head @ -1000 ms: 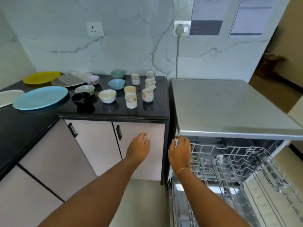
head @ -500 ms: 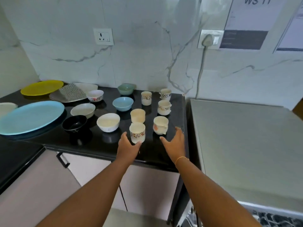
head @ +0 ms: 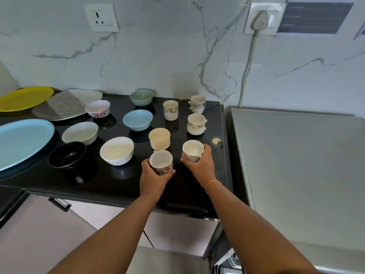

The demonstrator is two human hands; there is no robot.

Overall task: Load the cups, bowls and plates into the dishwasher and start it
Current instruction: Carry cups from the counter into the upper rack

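Note:
My left hand (head: 153, 179) grips a floral-print cup (head: 161, 162) near the front of the black counter (head: 102, 186). My right hand (head: 200, 167) wraps around a white cup (head: 192, 150) just to its right. Behind them stand a plain cream cup (head: 159, 138), a floral cup (head: 170, 110) and two more white cups (head: 196, 123) (head: 197, 103). Several bowls lie to the left: white (head: 117, 150), black (head: 67, 156), blue (head: 137, 119), green (head: 141, 97). Plates sit at far left: blue (head: 21, 141), yellow (head: 21, 98). The dishwasher's grey top (head: 300, 171) is at right; its racks are out of view.
A patterned grey plate (head: 59, 107) lies behind the bowls. A cord (head: 246, 68) runs down the marble wall from a plug socket. Cabinet doors with a dark handle (head: 59, 203) are below the counter.
The view rose from the open dishwasher rack to the counter. Both hands reached forward and closed on the two front cups, one in each hand.

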